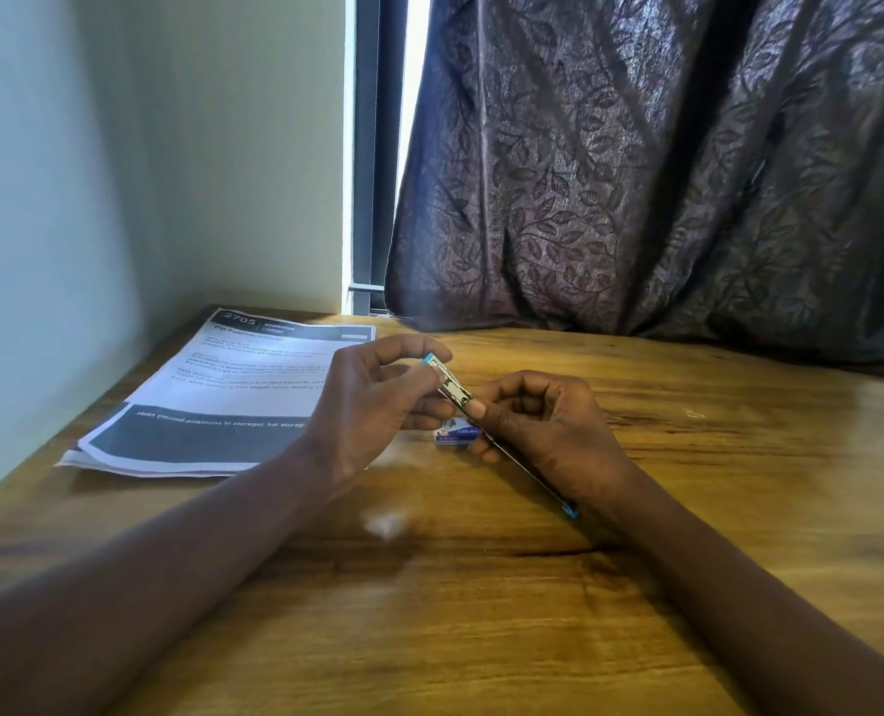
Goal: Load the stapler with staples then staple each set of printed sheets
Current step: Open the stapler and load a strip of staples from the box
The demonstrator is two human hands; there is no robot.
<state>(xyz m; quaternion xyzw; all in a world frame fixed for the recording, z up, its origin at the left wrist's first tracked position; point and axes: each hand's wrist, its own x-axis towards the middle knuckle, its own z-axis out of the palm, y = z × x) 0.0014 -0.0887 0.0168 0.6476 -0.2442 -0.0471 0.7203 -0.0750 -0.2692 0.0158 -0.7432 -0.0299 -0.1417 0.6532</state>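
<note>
Gripping a slim stapler (pixel 454 391) betw. both hands, the person holds it up off the worktop (pixel 481 622), swung open into one long line. Left hand (pixel 373 405) pinches the far end, thumb and forefinger curled round the metal part just below its blue tip. Right hand (pixel 548 426) has its fingers curled round the middle, thumb pressing on the metal. The stapler's dark arm runs on under that palm and out past the wrist, ending in a second blue tip. Stapler tilts from the left hand's fingertips down toward the right wrist.

Small box of staples (pixel 458 435) lies on the worktop just below the right thumb, in the gap betw. the two hands; can't tell if it's open. Stack of printed sheets (pixel 212 400) lies flat to the left of the left hand, partly behind that wrist, top pg showing dark bands w/ white text. Beyond both hands hangs a dark leaf-patterned curtain (pixel 636 173), w/ a pale wall (pixel 145 147) past the sheets.
</note>
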